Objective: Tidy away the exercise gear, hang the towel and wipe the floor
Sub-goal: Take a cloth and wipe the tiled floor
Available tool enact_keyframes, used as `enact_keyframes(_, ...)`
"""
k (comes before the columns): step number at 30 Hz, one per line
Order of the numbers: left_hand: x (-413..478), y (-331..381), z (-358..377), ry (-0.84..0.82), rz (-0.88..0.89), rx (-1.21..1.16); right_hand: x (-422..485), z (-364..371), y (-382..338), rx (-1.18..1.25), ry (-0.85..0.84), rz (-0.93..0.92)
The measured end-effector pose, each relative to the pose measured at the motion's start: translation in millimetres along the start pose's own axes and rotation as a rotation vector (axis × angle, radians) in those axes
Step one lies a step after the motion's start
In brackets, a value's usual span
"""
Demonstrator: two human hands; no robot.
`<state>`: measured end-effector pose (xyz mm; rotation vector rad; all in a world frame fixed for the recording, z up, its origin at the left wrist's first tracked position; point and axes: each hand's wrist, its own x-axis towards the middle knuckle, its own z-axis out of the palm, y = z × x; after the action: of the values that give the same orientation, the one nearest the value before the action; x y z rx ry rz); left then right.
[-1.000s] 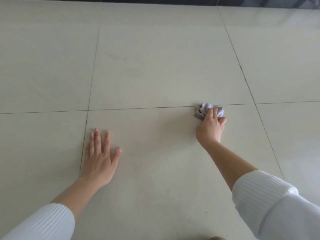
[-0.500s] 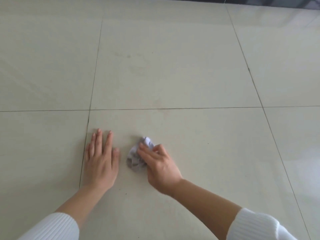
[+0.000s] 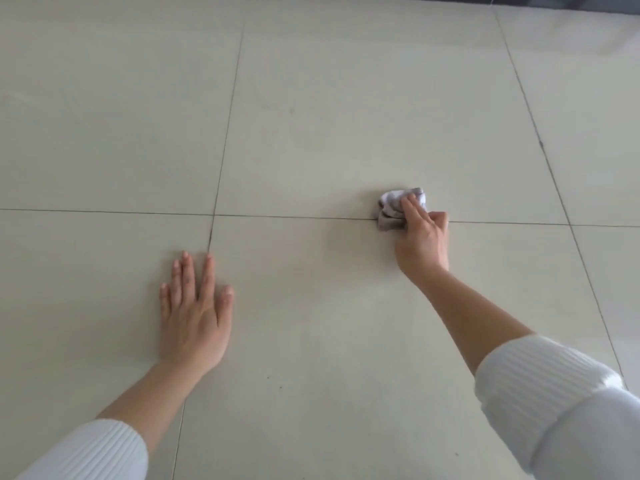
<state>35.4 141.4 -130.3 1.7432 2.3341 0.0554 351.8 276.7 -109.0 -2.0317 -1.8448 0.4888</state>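
Observation:
A crumpled grey cloth point(image 3: 391, 211) lies pressed on the pale tiled floor point(image 3: 311, 140), right on a grout line to the right of centre. My right hand point(image 3: 422, 240) grips the cloth from behind, arm stretched forward. My left hand point(image 3: 195, 317) rests flat on the floor at the lower left, palm down, fingers spread and holding nothing. Both arms wear white ribbed sleeves pushed up the forearm.
Large cream tiles with dark grout lines point(image 3: 221, 168) fill the view. A dark strip point(image 3: 554, 3) runs along the far edge at the top right. A few small dark specks point(image 3: 280, 387) dot the tile near me.
My right hand swept the cloth from the far right to beside my left hand, then back out to the right. The left hand stayed planted on the floor.

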Motion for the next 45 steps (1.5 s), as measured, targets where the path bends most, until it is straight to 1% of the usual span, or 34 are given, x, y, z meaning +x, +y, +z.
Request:
enact_keyframes(2, 0.7, -0.5, -0.9, -0.007, 0.007, -0.010, 2.4, 9.1, -19.9, 0.027, 0.056, 0.107)
enact_keyframes(3, 1.0, -0.3, -1.4, -0.009, 0.006, -0.015, -1.4, 16.1, -30.1, 0.056, 0.065, 0.104)
enact_keyframes(4, 1.4, -0.5, -1.4, -0.010, 0.006, -0.016, -9.3, 24.3, -39.6, 0.090, 0.057, 0.062)
enact_keyframes(6, 0.9, -1.7, -0.4, -0.004, 0.013, -0.015, -35.1, 40.5, -58.7, 0.159, 0.009, -0.088)
enact_keyframes(8, -0.4, -2.2, 0.4, 0.012, 0.020, -0.016, -66.9, 52.7, -74.5, 0.187, -0.073, -0.291)
enact_keyframes(11, 0.1, 0.2, -0.9, 0.033, 0.033, -0.011, -106.2, 60.5, -74.6, 0.096, -0.211, -0.635)
enact_keyframes(15, 0.6, -0.2, -5.3, 0.034, 0.048, 0.006, -115.6, 43.5, -60.2, 0.091, -0.412, -0.973)
enact_keyframes(17, 1.8, -4.2, -7.3, 0.025, 0.060, 0.000, -99.6, 32.7, -55.9, 0.027, -0.478, -1.100)
enact_keyframes(18, 2.8, -7.9, -8.8, 0.026, 0.075, 0.001, -85.7, 30.0, -52.3, -0.011, -0.469, -1.112)
enact_keyframes(19, 4.2, -13.0, -10.1, 0.026, 0.093, 0.009, -69.1, 28.5, -48.0, -0.034, -0.420, -1.078)
enact_keyframes(20, 5.4, -19.2, -11.0, 0.022, 0.104, 0.021, -51.7, 28.0, -43.3, -0.042, -0.342, -0.994)
enact_keyframes(22, 7.4, -31.3, -11.4, 0.014, 0.071, 0.024, -19.3, 28.3, -38.7, -0.019, -0.194, -0.731)
enact_keyframes(25, 7.0, -39.1, -9.3, -0.012, 0.013, 0.009, 10.3, 31.6, -57.9, 0.026, -0.111, -0.306)
enact_keyframes(27, 6.5, -38.9, -7.7, -0.016, 0.014, 0.000, 15.1, 40.3, -81.7, 0.027, -0.089, -0.145)
enact_keyframes(29, 6.0, -38.5, -6.8, -0.011, 0.017, -0.002, 5.7, 52.4, -106.1, 0.059, -0.077, -0.098)
enact_keyframes(31, 6.0, -39.2, -5.6, 0.000, 0.016, 0.002, -18.1, 68.2, -124.1, 0.099, -0.137, -0.187)
enact_keyframes(34, 5.8, -39.6, -4.8, 0.014, 0.013, -0.003, -76.2, 82.5, -142.2, 0.162, -0.232, -0.495)
enact_keyframes(37, 5.1, -38.2, -5.8, 0.029, 0.026, -0.002, -120.9, 83.1, -136.6, 0.188, -0.328, -0.687)
enact_keyframes(39, 4.4, -37.8, -7.1, 0.034, 0.032, -0.009, -129.5, 75.7, -128.7, 0.171, -0.444, -0.820)
enact_keyframes(41, 4.5, -38.1, -7.5, 0.029, 0.026, -0.025, -116.0, 67.6, -121.9, 0.128, -0.563, -0.966)
enact_keyframes(42, 5.1, -38.6, -7.3, 0.027, 0.022, -0.035, -102.4, 64.3, -119.3, 0.100, -0.587, -1.020)
enact_keyframes(43, 5.7, -39.1, -7.0, 0.026, 0.020, -0.043, -85.8, 63.1, -115.7, 0.081, -0.569, -1.038)
enact_keyframes(44, 6.0, -39.5, -6.5, 0.022, 0.019, -0.047, -68.3, 61.6, -112.2, 0.072, -0.511, -1.017)
enact_keyframes(45, 6.2, -39.9, -6.0, 0.016, 0.018, -0.043, -50.2, 61.0, -108.7, 0.081, -0.420, -0.949)
